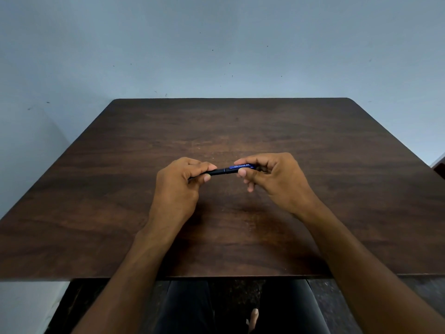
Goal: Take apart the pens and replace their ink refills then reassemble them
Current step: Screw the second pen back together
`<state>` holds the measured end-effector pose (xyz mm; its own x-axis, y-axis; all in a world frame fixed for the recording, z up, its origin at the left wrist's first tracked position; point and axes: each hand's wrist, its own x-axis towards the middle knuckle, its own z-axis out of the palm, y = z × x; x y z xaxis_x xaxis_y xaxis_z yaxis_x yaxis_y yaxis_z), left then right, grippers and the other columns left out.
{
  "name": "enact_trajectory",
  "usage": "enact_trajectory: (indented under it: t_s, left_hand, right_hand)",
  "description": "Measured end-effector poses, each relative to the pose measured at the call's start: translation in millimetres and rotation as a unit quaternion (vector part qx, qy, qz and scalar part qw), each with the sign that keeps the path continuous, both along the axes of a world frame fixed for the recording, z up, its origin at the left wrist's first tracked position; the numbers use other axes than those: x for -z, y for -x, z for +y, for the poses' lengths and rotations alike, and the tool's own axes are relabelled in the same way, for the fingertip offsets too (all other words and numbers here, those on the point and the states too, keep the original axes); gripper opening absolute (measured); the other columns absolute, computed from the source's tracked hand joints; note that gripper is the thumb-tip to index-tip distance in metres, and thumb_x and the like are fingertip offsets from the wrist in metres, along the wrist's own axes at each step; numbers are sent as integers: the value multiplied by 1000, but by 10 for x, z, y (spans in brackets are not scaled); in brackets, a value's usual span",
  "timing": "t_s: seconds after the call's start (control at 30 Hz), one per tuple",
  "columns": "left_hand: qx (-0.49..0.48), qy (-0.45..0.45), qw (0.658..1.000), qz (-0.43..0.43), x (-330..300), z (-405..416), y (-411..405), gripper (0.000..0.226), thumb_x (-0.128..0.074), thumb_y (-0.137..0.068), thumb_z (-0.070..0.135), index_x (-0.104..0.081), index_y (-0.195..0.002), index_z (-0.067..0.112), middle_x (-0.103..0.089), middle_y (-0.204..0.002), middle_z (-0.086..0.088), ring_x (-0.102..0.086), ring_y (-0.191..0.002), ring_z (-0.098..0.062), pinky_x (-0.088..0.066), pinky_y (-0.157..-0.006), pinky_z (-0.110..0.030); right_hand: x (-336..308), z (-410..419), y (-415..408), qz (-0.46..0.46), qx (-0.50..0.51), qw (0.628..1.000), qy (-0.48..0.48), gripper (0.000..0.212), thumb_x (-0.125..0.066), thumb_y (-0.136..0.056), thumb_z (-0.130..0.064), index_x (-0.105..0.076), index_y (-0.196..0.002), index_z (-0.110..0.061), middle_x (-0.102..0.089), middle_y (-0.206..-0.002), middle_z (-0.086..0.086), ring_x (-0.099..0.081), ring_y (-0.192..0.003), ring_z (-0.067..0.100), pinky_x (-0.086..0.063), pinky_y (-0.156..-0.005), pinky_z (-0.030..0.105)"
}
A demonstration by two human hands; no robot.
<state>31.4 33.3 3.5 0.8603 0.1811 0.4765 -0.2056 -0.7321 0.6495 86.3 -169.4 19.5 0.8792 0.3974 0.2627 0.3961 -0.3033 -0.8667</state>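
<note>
— Any writing you can read?
— One word only: "OCTANE", in white capitals on the blue clip (241,166) of the dark pen (222,171).
— Anything after the word?
— A small white mark follows it, too tiny to make out.
— And elsewhere on the pen?
— A faint pale tick near the middle of the barrel, not legible as a letter or number.

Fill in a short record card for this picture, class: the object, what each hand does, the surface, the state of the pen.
object: black pen with blue clip
clip text: Octane
left hand: grips the pen's left end
right hand: pinches the clip end
pen position: held level above the table, not touching it
pen state: still in one piece
spare refills: none in view
</note>
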Motion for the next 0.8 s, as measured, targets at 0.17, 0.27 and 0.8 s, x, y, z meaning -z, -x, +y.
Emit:
enact_trajectory:
  t_s: [0.17,0.27,0.8]
  left_hand:
    - [4,-2,1000,-7,-1,-12,4,25,-72,-85,-2,-78,-104,12,-73,-98,0,-65,-92,-13,-38,-80,-3]
    - [13,18,1000,-6,-2,-30,14,24,-71,-85,-4,-78,-104,9,-73,-98,1,-63,-90,-6,-37,-81,0]
    - [-6,62,998,3,-45,-39,41,24,-76,-83,2,-79,-101,16,-70,-89,14,-62,-85,8,-41,-77,-2]
  right_hand:
    - [13,33,7,-10,4,1000,-22,16,-70,-91,-7,-76,-105,-11,-73,-73,2,-65,-56,10,-56,-63,23]
    - [-6,43,19,-2,-1,999,-34,17,-69,-91,-4,-75,-106,-6,-74,-77,5,-66,-58,8,-57,-61,22]
    - [-68,45,22,48,-35,996,-73,19,-66,-92,0,-72,-110,1,-75,-80,6,-69,-64,9,-58,-62,21]
